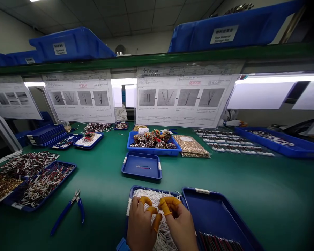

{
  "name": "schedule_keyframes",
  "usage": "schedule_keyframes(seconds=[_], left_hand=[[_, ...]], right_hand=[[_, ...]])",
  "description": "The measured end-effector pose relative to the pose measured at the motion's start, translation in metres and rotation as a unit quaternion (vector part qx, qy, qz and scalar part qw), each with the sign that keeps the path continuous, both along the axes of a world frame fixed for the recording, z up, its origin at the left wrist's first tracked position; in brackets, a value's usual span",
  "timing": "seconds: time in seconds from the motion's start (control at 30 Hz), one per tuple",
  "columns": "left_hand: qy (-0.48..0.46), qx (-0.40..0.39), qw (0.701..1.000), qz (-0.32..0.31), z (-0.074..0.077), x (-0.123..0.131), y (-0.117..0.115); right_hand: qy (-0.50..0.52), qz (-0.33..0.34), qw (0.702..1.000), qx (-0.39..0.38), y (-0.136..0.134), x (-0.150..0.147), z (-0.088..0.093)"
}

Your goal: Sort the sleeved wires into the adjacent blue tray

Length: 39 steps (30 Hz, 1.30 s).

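Both of my hands wear yellow-orange finger cots and meet over a blue tray (131, 192) heaped with thin white tubes (164, 233). My left hand (143, 223) has its fingers curled into a pinch. Against it, my right hand (180, 220) pinches with thumb and forefinger. Whatever sits between the fingertips is too small to make out. To the right lies a larger blue tray (211, 209), with a row of dark and red wires (219, 242) at its near end. Beyond my hands, a small blue tray (131, 170) holds a couple of thin wire pieces (143, 167).
Blue-handled cutters (74, 200) lie open at left, beside trays of cut wires (45, 183) and brass-coloured parts (1, 188). A blue bin (154, 150) of bundled parts and a filled plastic bag (191, 145) stand behind. Instruction sheets (183, 101) hang below a green shelf (143, 60).
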<state>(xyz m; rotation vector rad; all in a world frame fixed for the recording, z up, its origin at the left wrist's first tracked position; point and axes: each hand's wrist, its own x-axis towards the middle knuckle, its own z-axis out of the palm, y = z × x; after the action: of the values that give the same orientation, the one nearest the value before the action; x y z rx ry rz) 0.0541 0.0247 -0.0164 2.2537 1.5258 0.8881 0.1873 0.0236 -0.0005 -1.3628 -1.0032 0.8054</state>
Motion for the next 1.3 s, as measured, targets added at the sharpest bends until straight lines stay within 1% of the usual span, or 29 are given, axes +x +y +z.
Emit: schedule_keyframes(seconds=[0.1,0.17,0.27,0.43,0.5,0.67,0.77,0.87,1.0,1.1,1.17,1.3], left_hand=[[-0.005,-0.007,1.000,0.021,-0.004,0.002,0.002],[-0.012,-0.017,1.000,0.016,-0.004,0.001,0.004],[-0.033,-0.036,0.999,-0.006,-0.002,-0.003,0.006],[-0.067,-0.058,0.995,-0.053,0.001,-0.007,0.006],[-0.081,-0.066,0.992,-0.069,0.001,-0.006,0.005],[-0.110,-0.083,0.987,-0.085,0.001,-0.006,0.002],[-0.115,-0.092,0.986,-0.081,0.000,-0.008,0.002],[-0.114,-0.098,0.984,-0.092,0.002,-0.009,0.003],[-0.107,-0.100,0.982,-0.119,0.007,-0.009,0.004],[-0.102,-0.099,0.982,-0.128,0.008,-0.010,0.003],[-0.097,-0.097,0.982,-0.131,0.008,-0.011,0.003],[-0.080,-0.088,0.983,-0.138,0.010,-0.011,0.001]], right_hand=[[0.014,0.008,1.000,0.009,0.000,-0.001,0.004],[0.021,0.013,1.000,0.008,0.001,0.000,0.006],[0.026,0.037,0.999,0.000,0.001,0.001,0.004],[0.042,0.102,0.994,0.000,0.001,-0.001,-0.001],[0.055,0.110,0.992,0.004,0.000,-0.002,-0.001],[0.070,0.080,0.994,0.004,-0.002,-0.001,0.005],[0.071,0.045,0.996,0.011,-0.002,0.001,0.011],[0.065,0.011,0.998,0.019,-0.001,0.004,0.015],[0.046,-0.018,0.999,0.019,0.001,0.009,0.011],[0.030,-0.041,0.998,0.022,0.003,0.014,0.007],[0.017,-0.042,0.998,0.032,0.004,0.018,0.008],[-0.015,-0.009,0.999,0.049,0.005,0.021,0.009]])
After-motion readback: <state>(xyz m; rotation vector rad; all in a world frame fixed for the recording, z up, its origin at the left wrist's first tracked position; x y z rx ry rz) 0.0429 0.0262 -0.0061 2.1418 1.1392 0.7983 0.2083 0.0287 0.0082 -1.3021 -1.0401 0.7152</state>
